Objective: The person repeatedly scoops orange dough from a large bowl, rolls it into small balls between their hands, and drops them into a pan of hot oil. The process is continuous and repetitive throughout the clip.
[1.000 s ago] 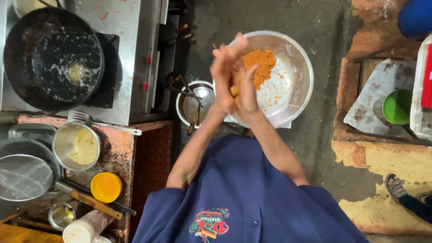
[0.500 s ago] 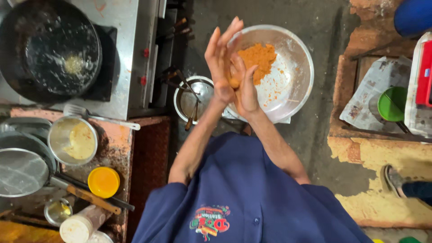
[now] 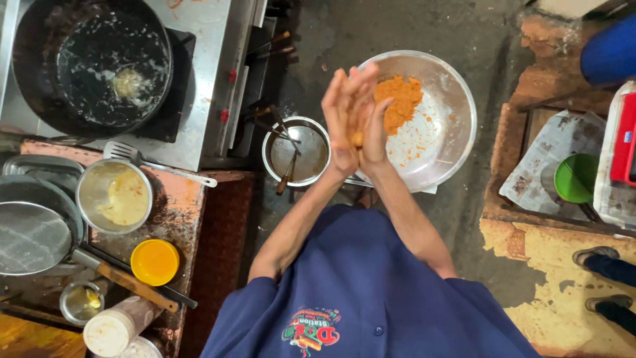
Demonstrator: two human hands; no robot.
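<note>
Here, orange lump pressed between flat palms, fingers straight, above steel bowl.

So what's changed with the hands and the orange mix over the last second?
The left hand and right hand are still pressed palm to palm around a small orange lump above the steel bowl; the fingers have slid across each other as in rolling. Nothing was let go. The orange mix in the bowl and the black pan stayed put; only the view shifted slightly.
</note>
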